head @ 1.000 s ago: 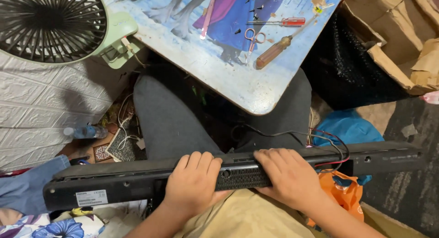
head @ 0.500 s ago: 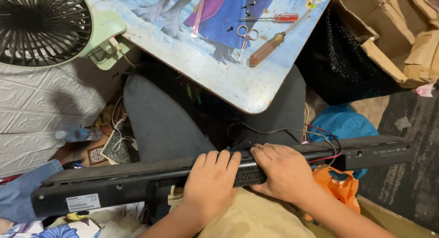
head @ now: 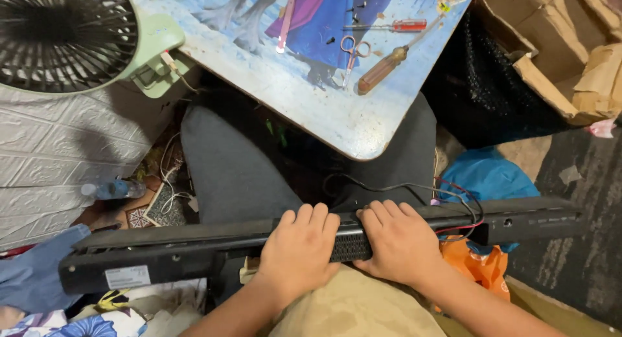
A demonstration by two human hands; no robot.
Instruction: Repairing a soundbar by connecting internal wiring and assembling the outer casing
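A long black soundbar (head: 162,256) lies across my lap, running from lower left to the right. My left hand (head: 299,251) grips its middle with fingers curled over the top edge. Right beside it, my right hand (head: 400,244) clasps the bar the same way, and a strip of speaker grille (head: 350,246) shows between them. Red and black wires (head: 461,215) loop out of the bar near my right hand. My legs in dark trousers (head: 233,175) are under the bar.
A small table (head: 304,101) with a cartoon-printed top stands ahead, holding scissors (head: 352,52), a wooden-handled screwdriver (head: 382,70) and a red screwdriver (head: 395,26). A fan (head: 61,36) sits at upper left, cardboard boxes (head: 570,58) at upper right, a blue bag (head: 489,178) and orange bag (head: 483,269) to the right.
The soundbar's left end has dropped slightly and the view has shifted a little lower. Both hands keep the same grip at its middle.
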